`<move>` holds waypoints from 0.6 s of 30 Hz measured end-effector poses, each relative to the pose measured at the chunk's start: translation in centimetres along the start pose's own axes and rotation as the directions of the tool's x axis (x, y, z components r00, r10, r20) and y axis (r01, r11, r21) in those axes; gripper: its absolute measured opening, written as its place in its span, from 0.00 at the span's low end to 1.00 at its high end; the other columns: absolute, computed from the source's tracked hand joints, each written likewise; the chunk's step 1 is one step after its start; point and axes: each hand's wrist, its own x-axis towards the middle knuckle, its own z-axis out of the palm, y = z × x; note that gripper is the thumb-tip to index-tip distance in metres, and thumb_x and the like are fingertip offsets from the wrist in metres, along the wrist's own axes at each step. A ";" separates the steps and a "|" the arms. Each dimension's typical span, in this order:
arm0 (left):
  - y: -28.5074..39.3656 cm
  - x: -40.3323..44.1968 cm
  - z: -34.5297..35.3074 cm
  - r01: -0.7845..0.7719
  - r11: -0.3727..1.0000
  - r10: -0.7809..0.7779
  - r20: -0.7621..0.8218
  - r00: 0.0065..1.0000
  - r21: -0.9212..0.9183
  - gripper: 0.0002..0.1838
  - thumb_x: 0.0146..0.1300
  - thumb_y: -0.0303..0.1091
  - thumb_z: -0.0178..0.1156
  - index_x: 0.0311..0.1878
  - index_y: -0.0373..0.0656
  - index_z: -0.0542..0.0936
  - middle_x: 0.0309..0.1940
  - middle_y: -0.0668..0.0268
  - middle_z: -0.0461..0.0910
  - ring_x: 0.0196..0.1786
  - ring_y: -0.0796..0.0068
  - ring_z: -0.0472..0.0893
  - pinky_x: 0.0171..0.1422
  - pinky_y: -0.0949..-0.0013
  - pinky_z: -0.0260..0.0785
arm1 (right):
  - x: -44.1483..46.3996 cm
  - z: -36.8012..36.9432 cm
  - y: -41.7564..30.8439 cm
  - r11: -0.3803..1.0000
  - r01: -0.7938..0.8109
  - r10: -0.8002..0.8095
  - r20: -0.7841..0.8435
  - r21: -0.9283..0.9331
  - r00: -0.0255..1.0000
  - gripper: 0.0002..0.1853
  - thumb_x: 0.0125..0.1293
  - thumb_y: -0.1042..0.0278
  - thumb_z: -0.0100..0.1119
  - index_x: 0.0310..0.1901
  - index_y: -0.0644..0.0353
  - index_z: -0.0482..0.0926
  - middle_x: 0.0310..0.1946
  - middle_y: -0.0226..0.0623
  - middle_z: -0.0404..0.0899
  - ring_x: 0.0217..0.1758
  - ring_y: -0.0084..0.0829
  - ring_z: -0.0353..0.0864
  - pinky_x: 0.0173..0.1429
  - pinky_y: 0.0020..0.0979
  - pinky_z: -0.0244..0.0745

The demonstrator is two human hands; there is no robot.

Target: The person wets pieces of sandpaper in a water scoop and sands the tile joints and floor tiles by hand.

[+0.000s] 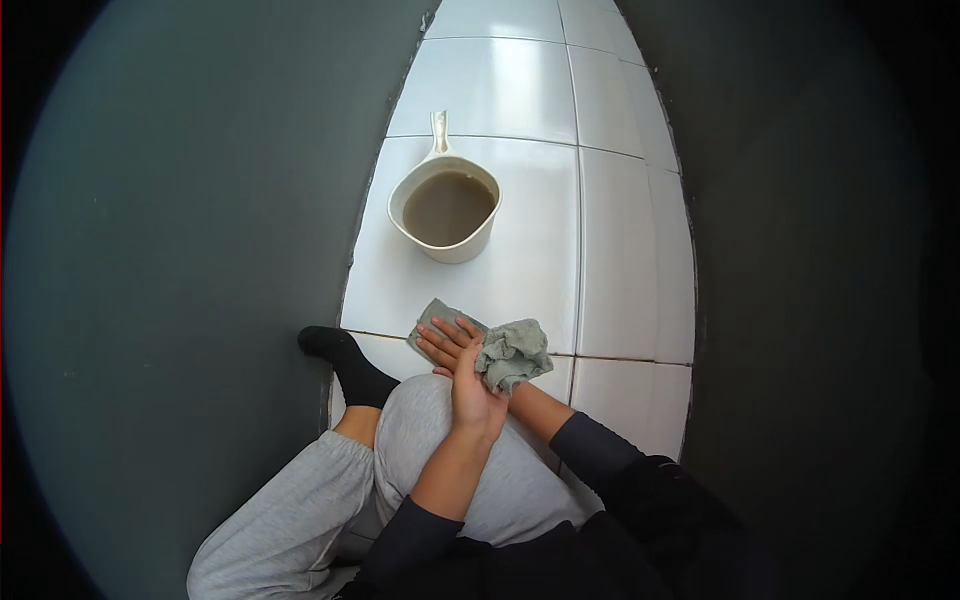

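Note:
My right hand reaches in from the right and lies flat, fingers spread, on a flat grey-green cloth on the white tiles. Crossing over my right wrist, my left hand holds a crumpled grey-green cloth; most of its fingers are hidden behind the cloth and the palm. Beyond both hands a cream dipper stands upright on the tiles, its handle pointing away from me. Murky brown water fills much of it.
White tiles with dark joints run between dark grey surfaces on the left and right. A foot in a black sock rests at the left tile edge. My legs in grey trousers are folded close below the hands.

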 end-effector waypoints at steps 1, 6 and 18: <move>0.0 0.2 0.1 -0.006 1.000 0.005 -0.050 0.999 -0.018 0.18 0.64 0.42 0.44 0.51 0.44 0.73 0.44 0.67 0.76 0.46 0.75 0.75 0.46 0.71 0.68 | -1.8 1.4 0.4 0.993 -0.089 0.093 0.058 -0.073 0.994 0.29 0.66 0.52 0.43 0.67 0.48 0.58 0.70 0.27 0.53 0.73 0.30 0.49 0.74 0.38 0.40; 0.2 0.1 0.0 0.020 0.995 -0.027 0.069 0.997 0.097 0.15 0.64 0.42 0.43 0.45 0.44 0.74 0.39 0.68 0.77 0.36 0.78 0.73 0.37 0.75 0.63 | -10.2 -7.8 2.3 0.903 -0.430 0.428 0.092 0.001 0.899 0.26 0.63 0.54 0.47 0.63 0.52 0.64 0.68 0.30 0.56 0.72 0.32 0.50 0.73 0.40 0.43; 0.0 -0.8 -0.7 0.032 0.972 -0.067 0.144 0.987 0.233 0.11 0.63 0.40 0.44 0.34 0.44 0.72 0.25 0.72 0.73 0.16 0.85 0.61 0.23 0.78 0.58 | -23.5 -11.2 4.6 0.569 -0.813 0.821 -0.042 0.121 0.569 0.29 0.66 0.62 0.41 0.69 0.56 0.53 0.71 0.40 0.46 0.74 0.37 0.44 0.73 0.38 0.46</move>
